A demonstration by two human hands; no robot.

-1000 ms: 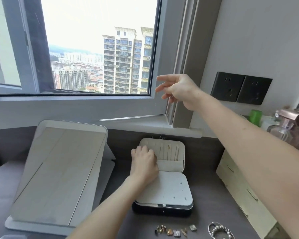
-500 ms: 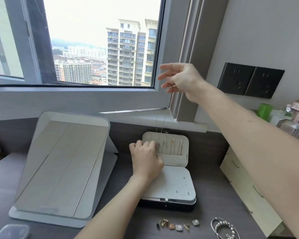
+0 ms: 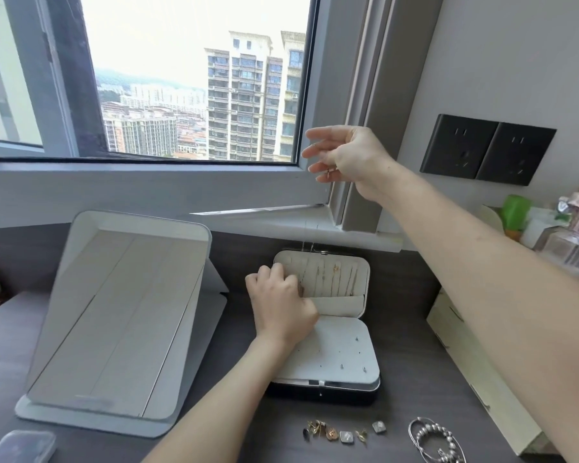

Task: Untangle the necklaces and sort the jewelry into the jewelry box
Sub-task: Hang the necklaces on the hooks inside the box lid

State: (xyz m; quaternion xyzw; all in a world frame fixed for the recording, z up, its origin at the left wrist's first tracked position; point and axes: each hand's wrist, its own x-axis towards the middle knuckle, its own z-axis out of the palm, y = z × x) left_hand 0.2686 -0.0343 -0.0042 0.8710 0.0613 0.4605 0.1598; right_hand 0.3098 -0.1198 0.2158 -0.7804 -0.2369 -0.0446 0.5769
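Observation:
The open jewelry box (image 3: 335, 362) stands on the dark desk, its pale lid (image 3: 345, 282) upright with several thin chains hanging inside. My left hand (image 3: 278, 302) is at the lid's left edge with its fingers curled against the lining, where the lower end of a thin necklace (image 3: 304, 238) meets it. My right hand (image 3: 345, 155) is raised high above the box in front of the window frame and pinches the necklace's upper end, its other fingers spread. The chain runs nearly straight between the two hands. Several small earrings (image 3: 341, 434) and a pearl bracelet (image 3: 435, 439) lie in front of the box.
A tilted white standing mirror (image 3: 121, 315) fills the desk's left side, with a clear plastic case (image 3: 17, 446) at the near left corner. A cream drawer organiser (image 3: 465, 355) stands to the right, glass bottles (image 3: 569, 235) and a green cap (image 3: 515, 212) behind it.
My right hand has lifted slightly, turned and drawn the thin chain up from the lid. My left hand has stayed at the lid's left edge.

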